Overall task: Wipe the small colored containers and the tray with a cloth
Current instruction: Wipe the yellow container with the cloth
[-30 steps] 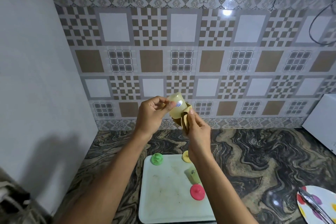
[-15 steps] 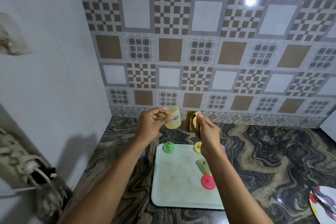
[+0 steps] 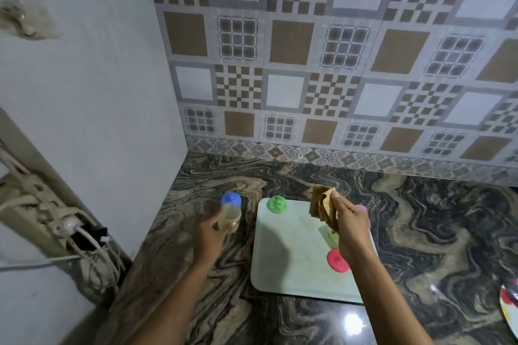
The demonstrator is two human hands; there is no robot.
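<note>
Cloth (image 3: 322, 206), folded, is pinched in the right hand (image 3: 350, 224) over the tray (image 3: 286, 260). The left hand (image 3: 208, 235) curls round a pale yellow container (image 3: 230, 218) above the counter (image 3: 420, 218), beside a blue cap (image 3: 231, 200). That container looks finished. The green (image 3: 277, 204) and red (image 3: 337, 259) pieces and the speckled tray likely remain, with nothing blocking them.

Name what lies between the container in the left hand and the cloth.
Head view: the green container at the tray's far left corner sits between the pale container and the cloth.
</note>
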